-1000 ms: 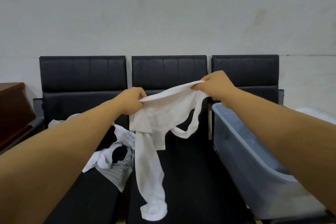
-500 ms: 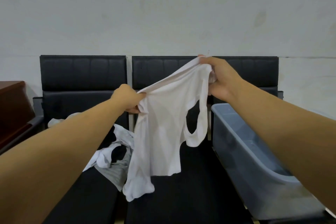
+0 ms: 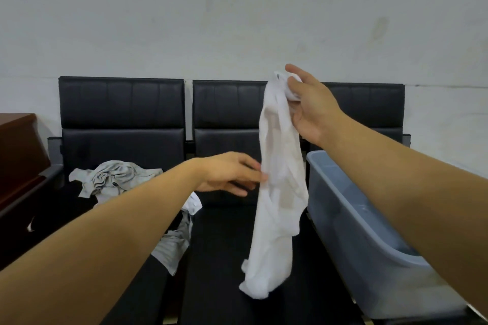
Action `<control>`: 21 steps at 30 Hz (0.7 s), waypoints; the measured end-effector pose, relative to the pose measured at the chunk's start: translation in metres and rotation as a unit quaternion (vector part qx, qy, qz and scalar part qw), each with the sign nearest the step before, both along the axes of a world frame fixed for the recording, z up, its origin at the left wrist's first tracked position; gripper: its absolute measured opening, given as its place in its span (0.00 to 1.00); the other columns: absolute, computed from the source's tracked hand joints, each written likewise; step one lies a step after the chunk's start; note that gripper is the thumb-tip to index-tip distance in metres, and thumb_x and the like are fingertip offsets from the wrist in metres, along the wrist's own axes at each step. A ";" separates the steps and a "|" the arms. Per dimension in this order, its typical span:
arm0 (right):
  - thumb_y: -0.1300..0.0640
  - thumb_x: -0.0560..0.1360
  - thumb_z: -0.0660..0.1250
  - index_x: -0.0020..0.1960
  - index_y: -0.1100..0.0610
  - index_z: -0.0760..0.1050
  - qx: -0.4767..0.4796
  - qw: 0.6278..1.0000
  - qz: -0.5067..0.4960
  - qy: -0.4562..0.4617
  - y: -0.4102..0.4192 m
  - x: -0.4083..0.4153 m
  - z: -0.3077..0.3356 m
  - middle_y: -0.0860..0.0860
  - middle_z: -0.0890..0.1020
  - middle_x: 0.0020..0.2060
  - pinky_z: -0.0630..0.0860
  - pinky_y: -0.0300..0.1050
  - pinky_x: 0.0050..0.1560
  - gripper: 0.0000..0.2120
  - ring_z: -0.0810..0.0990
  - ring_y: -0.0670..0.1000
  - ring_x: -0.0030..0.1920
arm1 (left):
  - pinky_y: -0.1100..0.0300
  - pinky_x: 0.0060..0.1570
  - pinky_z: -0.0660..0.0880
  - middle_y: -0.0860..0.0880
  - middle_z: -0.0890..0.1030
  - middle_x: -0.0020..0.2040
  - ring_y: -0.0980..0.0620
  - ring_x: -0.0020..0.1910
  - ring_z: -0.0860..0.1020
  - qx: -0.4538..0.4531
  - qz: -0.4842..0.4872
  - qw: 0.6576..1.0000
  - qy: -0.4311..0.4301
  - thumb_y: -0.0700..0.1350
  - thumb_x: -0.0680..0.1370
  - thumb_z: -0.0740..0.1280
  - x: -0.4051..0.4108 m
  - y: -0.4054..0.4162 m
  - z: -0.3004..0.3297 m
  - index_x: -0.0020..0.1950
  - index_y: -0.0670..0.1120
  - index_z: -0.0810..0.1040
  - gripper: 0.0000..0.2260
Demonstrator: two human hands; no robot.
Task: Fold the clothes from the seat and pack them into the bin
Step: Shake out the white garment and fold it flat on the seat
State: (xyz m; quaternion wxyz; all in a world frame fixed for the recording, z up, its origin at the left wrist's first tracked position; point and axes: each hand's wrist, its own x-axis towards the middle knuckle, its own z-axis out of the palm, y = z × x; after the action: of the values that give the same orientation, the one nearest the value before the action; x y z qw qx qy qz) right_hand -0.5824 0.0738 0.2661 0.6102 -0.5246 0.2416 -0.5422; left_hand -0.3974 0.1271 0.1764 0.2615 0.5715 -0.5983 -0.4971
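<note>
A right hand pinches the top of a thin white shirt, which hangs limp just left of the grey bin, above the black seat. The left hand, fingers loose, touches its edge. It looks light, soft and floppy; best taken by the shoulders or hem.

Right hand gripping bunched top of white garment, fingers curling round cloth. Garment hanging limp below fingers, over middle seat. Left hand reaching with straight fingers, fingertips touching garment's left edge, well below right fingers. Blue-grey bin sitting right of garment. Crumpled clothes lying left of left fingers.
</note>
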 end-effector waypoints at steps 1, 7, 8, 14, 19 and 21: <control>0.60 0.84 0.60 0.68 0.50 0.76 -0.010 1.000 -0.001 0.011 0.000 0.001 0.001 0.54 0.79 0.65 0.83 0.49 0.56 0.15 0.82 0.55 0.60 | 0.48 0.62 0.79 0.47 0.83 0.60 0.48 0.59 0.82 -0.036 0.019 0.999 0.029 0.51 0.73 0.78 -0.005 -0.002 0.003 0.66 0.48 0.75 0.24; 0.62 0.81 0.65 0.74 0.54 0.71 -0.028 0.998 -0.004 0.060 -0.006 0.007 -0.002 0.54 0.75 0.69 0.81 0.53 0.61 0.22 0.79 0.55 0.65 | 0.49 0.60 0.79 0.47 0.83 0.59 0.50 0.57 0.83 -0.152 0.098 0.978 0.109 0.55 0.71 0.78 -0.020 -0.011 0.017 0.68 0.48 0.69 0.31; 0.64 0.80 0.66 0.75 0.54 0.70 -0.023 0.998 0.000 0.060 -0.006 0.007 -0.002 0.54 0.75 0.69 0.81 0.53 0.61 0.24 0.78 0.55 0.65 | 0.50 0.60 0.80 0.48 0.84 0.58 0.50 0.56 0.84 -0.154 0.091 0.978 0.110 0.53 0.74 0.76 -0.021 -0.012 0.017 0.67 0.47 0.72 0.26; 0.65 0.78 0.70 0.64 0.57 0.80 -0.050 0.986 -0.078 0.142 -0.008 -0.010 -0.005 0.53 0.85 0.56 0.84 0.44 0.52 0.15 0.85 0.50 0.54 | 0.52 0.51 0.82 0.48 0.84 0.46 0.48 0.48 0.83 -0.208 0.209 0.950 0.106 0.48 0.83 0.66 -0.004 -0.012 0.013 0.55 0.47 0.82 0.08; 0.54 0.81 0.68 0.48 0.56 0.80 -0.017 0.953 -0.193 0.233 -0.022 -0.034 -0.026 0.56 0.86 0.42 0.84 0.48 0.51 0.07 0.84 0.51 0.39 | 0.55 0.43 0.75 0.49 0.78 0.38 0.51 0.38 0.75 -0.187 0.314 0.915 0.173 0.49 0.79 0.69 0.025 -0.009 0.031 0.49 0.45 0.84 0.08; 0.51 0.82 0.66 0.50 0.59 0.80 0.025 0.948 -0.198 0.249 -0.027 -0.039 -0.032 0.56 0.84 0.42 0.84 0.47 0.50 0.11 0.81 0.52 0.40 | 0.55 0.40 0.76 0.49 0.79 0.39 0.50 0.38 0.77 -0.160 0.311 0.912 0.213 0.49 0.78 0.71 0.031 -0.007 0.035 0.54 0.45 0.83 0.09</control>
State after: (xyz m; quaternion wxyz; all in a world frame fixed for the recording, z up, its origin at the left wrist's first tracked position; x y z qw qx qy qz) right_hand -0.6215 0.0463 0.2339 0.4239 -0.5690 0.4988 -0.4977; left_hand -0.3663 0.1204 0.2111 0.6122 0.5599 -0.3916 -0.3979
